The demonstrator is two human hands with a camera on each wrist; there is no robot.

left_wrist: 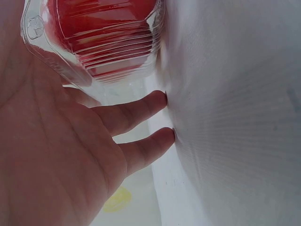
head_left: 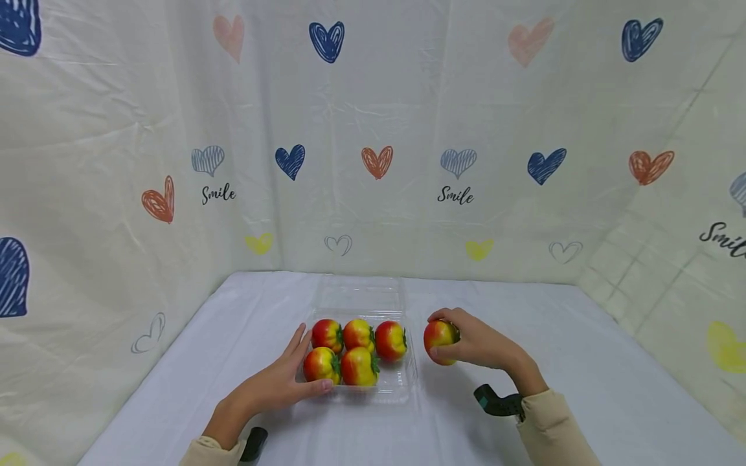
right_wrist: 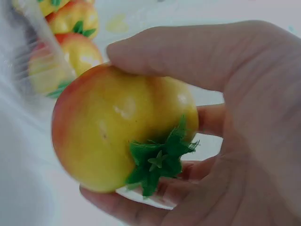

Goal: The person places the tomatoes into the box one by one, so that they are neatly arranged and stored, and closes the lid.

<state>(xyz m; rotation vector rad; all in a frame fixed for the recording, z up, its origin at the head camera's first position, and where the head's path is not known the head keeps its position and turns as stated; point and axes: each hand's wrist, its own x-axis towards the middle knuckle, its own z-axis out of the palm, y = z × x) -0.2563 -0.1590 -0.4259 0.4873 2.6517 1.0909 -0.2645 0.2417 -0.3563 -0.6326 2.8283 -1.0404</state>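
In the head view my right hand (head_left: 474, 340) grips a red-and-yellow artificial persimmon (head_left: 438, 336) just right of a clear plastic box (head_left: 392, 393). The right wrist view shows that persimmon (right_wrist: 108, 127) between thumb and fingers, its green fabric calyx (right_wrist: 157, 162) towards the palm. Several similar persimmons (head_left: 359, 366) sit inside the box in two rows, and its front right corner holds none. My left hand (head_left: 282, 382) rests against the box's left side, thumb along the front rim. In the left wrist view, two fingertips (left_wrist: 160, 99) touch the cloth beside the box wall (left_wrist: 122, 61).
The box's clear lid (head_left: 360, 294) lies folded back behind it. A white cloth (head_left: 524, 317) covers the table. Pale curtains (head_left: 402, 213) printed with hearts stand behind and at both sides. Dark straps (head_left: 500, 401) sit at the wrists.
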